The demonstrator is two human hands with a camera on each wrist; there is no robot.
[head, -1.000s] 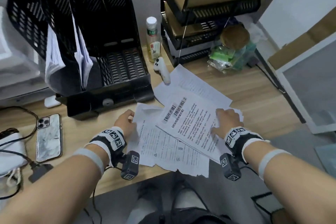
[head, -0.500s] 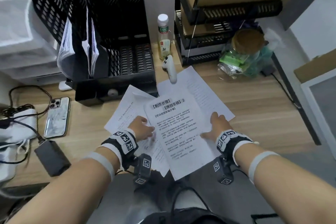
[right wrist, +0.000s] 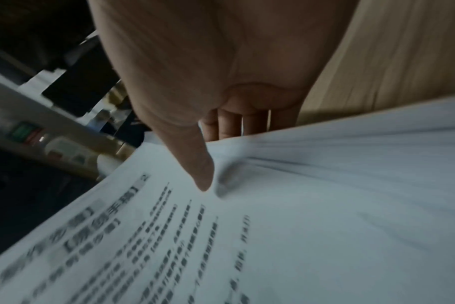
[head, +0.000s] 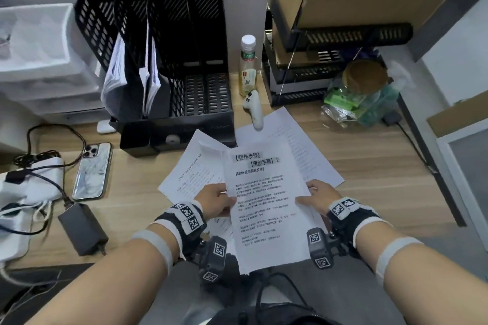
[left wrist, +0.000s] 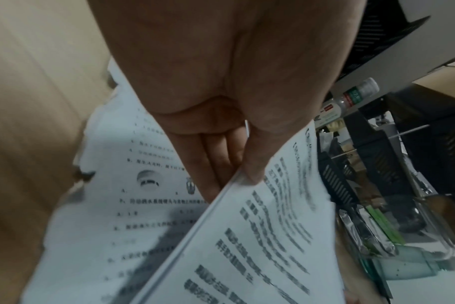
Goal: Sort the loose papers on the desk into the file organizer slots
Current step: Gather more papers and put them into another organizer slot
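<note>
A thin stack of printed sheets (head: 266, 203) with a bold heading is lifted above the desk near its front edge. My left hand (head: 216, 199) pinches its left edge, thumb on top and fingers beneath, as the left wrist view shows at the stack (left wrist: 260, 236). My right hand (head: 315, 199) pinches the right edge, thumb (right wrist: 195, 164) pressing the top sheet (right wrist: 273, 226). More loose papers (head: 192, 177) lie fanned on the desk underneath. The black file organizer (head: 169, 68) stands at the back; its left slots hold papers, its right slots look bare.
A bottle (head: 248, 66) and a white controller (head: 254, 111) sit right of the organizer. A phone (head: 92, 170), charger brick (head: 83, 227) and cables lie at left. Black stacked trays (head: 330, 66) with cardboard boxes and a bag (head: 361, 97) stand at right.
Both hands have gathered the top sheets, turned them straight and lifted them off the desk toward me. The head view has shifted, so the desk things sit further right.
</note>
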